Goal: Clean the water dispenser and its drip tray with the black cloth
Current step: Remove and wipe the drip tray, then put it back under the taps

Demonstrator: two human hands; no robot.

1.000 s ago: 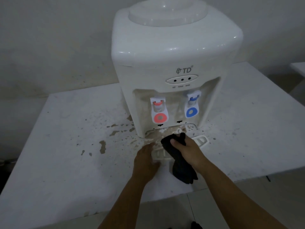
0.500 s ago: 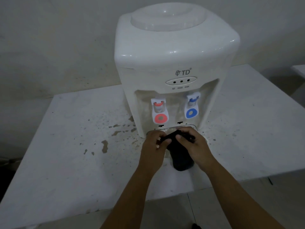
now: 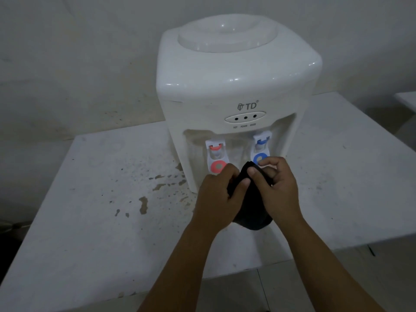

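A white water dispenser [image 3: 234, 86] stands on a white table [image 3: 90, 221], with a red tap [image 3: 217, 159] and a blue tap [image 3: 260, 149] in its front recess. Both my hands hold a black cloth [image 3: 252, 210] up in front of the taps. My left hand [image 3: 219, 197] grips the cloth's left side. My right hand [image 3: 276, 188] pinches its upper right part between thumb and fingers. The cloth's lower end hangs down between my wrists. My hands and the cloth hide the drip tray.
Brown dirty splashes [image 3: 157, 188] spot the table left of the dispenser's base. A pale wall rises behind the table. The table's front edge [image 3: 225, 273] runs just under my forearms, with tiled floor below. Another white surface [image 3: 407, 100] shows at the far right.
Both hands have risen from the drip tray to the height of the taps, carrying the cloth. My left hand left the table and took hold of the cloth.
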